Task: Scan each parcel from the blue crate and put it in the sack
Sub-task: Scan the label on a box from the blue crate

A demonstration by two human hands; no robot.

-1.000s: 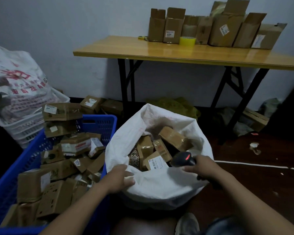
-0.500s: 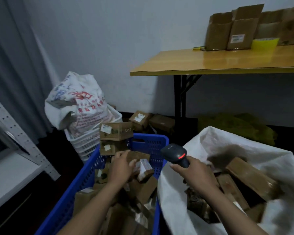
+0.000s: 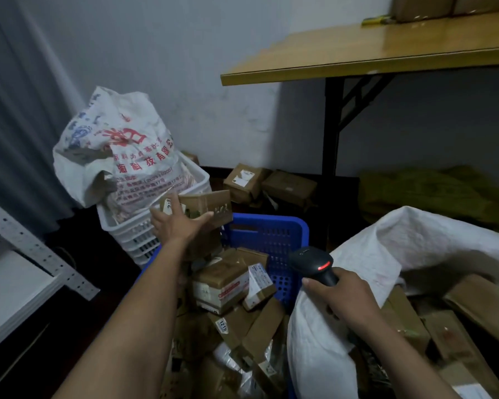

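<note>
In the middle of the frame, the left hand [image 3: 177, 226] had hold of a brown cardboard parcel [image 3: 206, 205] at the top of the heap, by the far left corner of the blue crate [image 3: 270, 223]. Its fingers lay over the box's left end and its thumb stretched along the front face. Below, more parcels [image 3: 221, 285] were piled in the crate. At lower right, the right hand [image 3: 346, 296] was wrapped around the handle of a black scanner [image 3: 311, 261], its red light lit, just above the near rim of the white sack [image 3: 386, 249]. Boxes already lay inside the sack [image 3: 460, 326]. At upper right stood the wooden worktop [image 3: 357, 51]; at left, a printed bag [image 3: 118, 145] sat in white baskets [image 3: 133, 236].
</note>
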